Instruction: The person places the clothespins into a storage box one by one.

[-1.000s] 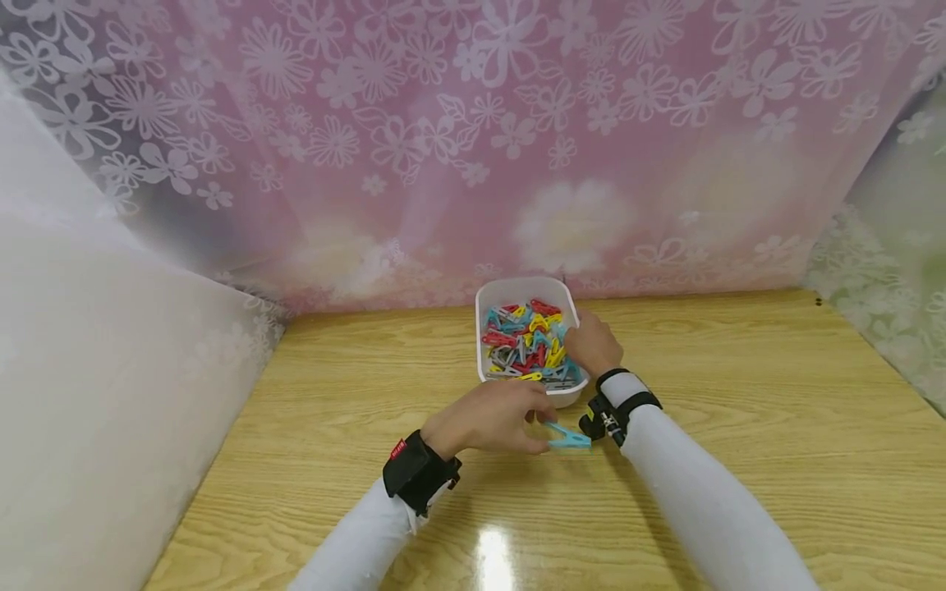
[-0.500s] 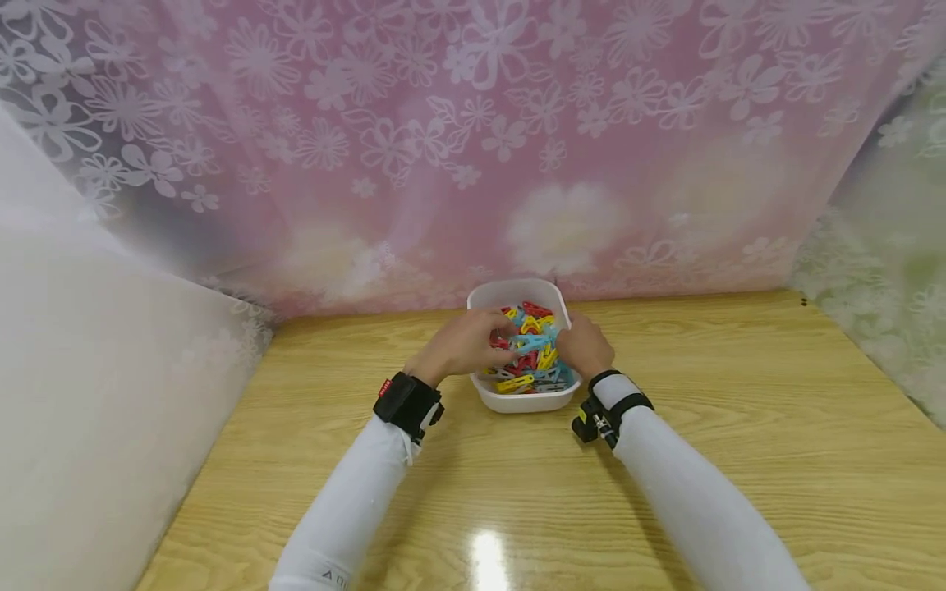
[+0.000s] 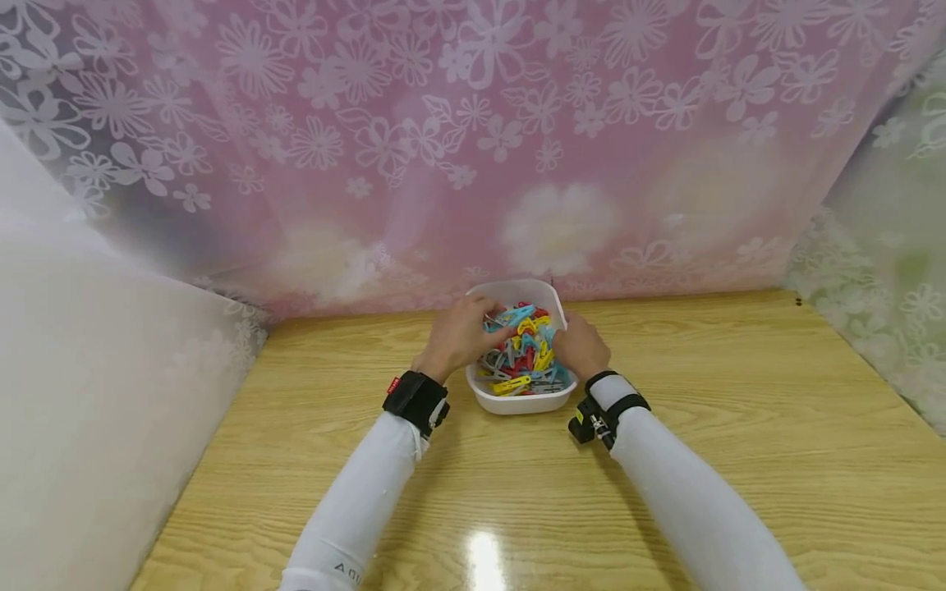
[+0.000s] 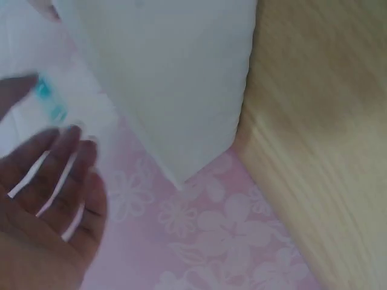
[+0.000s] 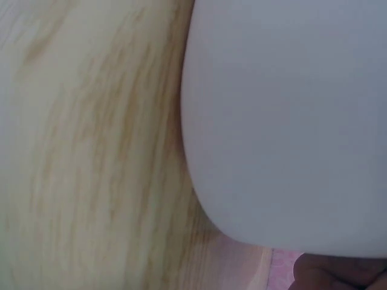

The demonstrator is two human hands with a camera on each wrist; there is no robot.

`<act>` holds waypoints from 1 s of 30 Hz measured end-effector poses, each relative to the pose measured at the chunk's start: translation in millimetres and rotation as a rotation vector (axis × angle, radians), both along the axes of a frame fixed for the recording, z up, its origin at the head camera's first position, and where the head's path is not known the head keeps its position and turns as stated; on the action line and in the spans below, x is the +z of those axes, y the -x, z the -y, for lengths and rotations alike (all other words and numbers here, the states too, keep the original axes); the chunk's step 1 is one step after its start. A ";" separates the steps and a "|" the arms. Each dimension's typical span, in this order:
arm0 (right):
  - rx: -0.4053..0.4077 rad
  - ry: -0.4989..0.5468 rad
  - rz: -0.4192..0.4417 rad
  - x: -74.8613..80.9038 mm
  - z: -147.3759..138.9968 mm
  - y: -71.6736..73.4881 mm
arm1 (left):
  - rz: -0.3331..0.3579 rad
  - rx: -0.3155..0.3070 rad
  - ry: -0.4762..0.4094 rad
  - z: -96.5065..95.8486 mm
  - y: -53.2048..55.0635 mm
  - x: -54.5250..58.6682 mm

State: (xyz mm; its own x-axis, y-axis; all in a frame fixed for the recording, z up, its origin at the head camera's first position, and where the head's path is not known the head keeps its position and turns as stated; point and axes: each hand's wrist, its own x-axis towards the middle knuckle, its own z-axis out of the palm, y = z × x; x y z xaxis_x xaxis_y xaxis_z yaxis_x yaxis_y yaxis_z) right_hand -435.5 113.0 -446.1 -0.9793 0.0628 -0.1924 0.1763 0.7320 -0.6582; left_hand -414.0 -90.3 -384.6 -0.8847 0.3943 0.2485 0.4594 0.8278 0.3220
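Observation:
A white plastic box filled with small clothespins in red, yellow, blue and grey stands near the back of the table. My left hand is over the box's left side, pinching a light-blue clothespin between thumb and fingers; in the left wrist view that clothespin is blurred and spans the space from thumb to fingertips. My right hand grips the box's right rim, its fingertips partly hidden. The right wrist view mostly holds the box's outer wall, with a bit of hand below.
The wood-grain table extends all round the box. Behind it hangs a pink flowered cloth, close to the box's back edge. A white cloth wall bounds the left side, a greenish one the right.
My left hand, with the blue clothespin, has moved from in front of the box to over it, then farther back. The right hand keeps hold of the rim.

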 end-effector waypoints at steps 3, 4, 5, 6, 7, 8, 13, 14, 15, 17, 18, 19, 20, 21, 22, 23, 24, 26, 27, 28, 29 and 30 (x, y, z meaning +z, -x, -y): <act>0.008 -0.004 -0.006 -0.7 3.1 0.5 | -0.007 0.053 0.001 2.5 -2.3 -3.6; 0.009 -0.008 -0.008 -0.9 3.8 0.4 | -0.010 0.065 -0.003 3.5 -3.1 -4.9; 0.010 -0.012 -0.008 -0.9 4.3 0.4 | -0.012 0.077 -0.008 4.7 -4.1 -6.3; 0.010 -0.015 -0.006 -0.7 4.4 0.4 | -0.013 0.082 -0.018 5.6 -5.0 -7.7; 0.010 -0.019 -0.004 -0.4 4.3 0.4 | -0.020 0.084 -0.022 6.8 -5.7 -9.2; 0.008 -0.024 -0.001 -0.1 3.8 0.5 | -0.025 0.084 -0.028 8.0 -6.4 -10.8; 0.000 -0.020 0.018 2.2 -2.2 1.7 | -0.027 0.130 -0.049 14.5 -8.4 -19.6; -0.001 -0.020 0.019 2.5 -4.1 1.8 | -0.022 0.144 -0.054 15.5 -8.5 -21.5; -0.004 -0.018 0.018 2.8 -6.0 1.8 | -0.016 0.157 -0.058 16.5 -8.6 -23.3; -0.010 -0.014 0.014 3.1 -10.2 2.0 | 0.003 0.181 -0.071 17.9 -8.7 -26.8; -0.010 -0.012 0.013 2.8 -12.3 2.3 | 0.013 0.190 -0.076 18.5 -8.7 -28.4; -0.008 -0.011 0.012 2.5 -14.4 2.6 | 0.022 0.202 -0.080 19.0 -8.8 -29.9; -0.006 -0.005 0.011 2.1 -16.3 3.1 | 0.029 0.211 -0.085 19.7 -9.0 -31.2; -0.002 0.003 0.009 1.4 -18.4 3.3 | 0.039 0.219 -0.087 20.3 -9.3 -32.7; 0.004 0.014 0.009 0.9 -20.2 3.4 | 0.045 0.228 -0.089 21.0 -9.3 -34.3; 0.008 0.033 0.007 0.4 -21.9 3.5 | 0.054 0.239 -0.093 21.9 -9.8 -35.5; 0.013 0.055 0.009 -0.5 -23.7 3.6 | 0.063 0.251 -0.092 23.0 -10.4 -36.7; 0.013 0.115 0.015 -2.0 -26.8 3.3 | 0.082 0.267 -0.098 25.2 -11.2 -38.9; 0.010 0.143 0.016 -3.1 -28.3 3.0 | 0.095 0.270 -0.100 26.4 -11.6 -40.1; 0.008 0.172 0.014 -4.1 -29.7 2.7 | 0.111 0.272 -0.102 27.7 -12.2 -41.0; 0.005 0.197 0.012 -4.7 -31.2 2.0 | 0.134 0.275 -0.099 29.0 -13.1 -41.5; 0.006 0.209 0.010 -5.7 -32.9 1.7 | 0.157 0.273 -0.097 30.3 -14.0 -42.3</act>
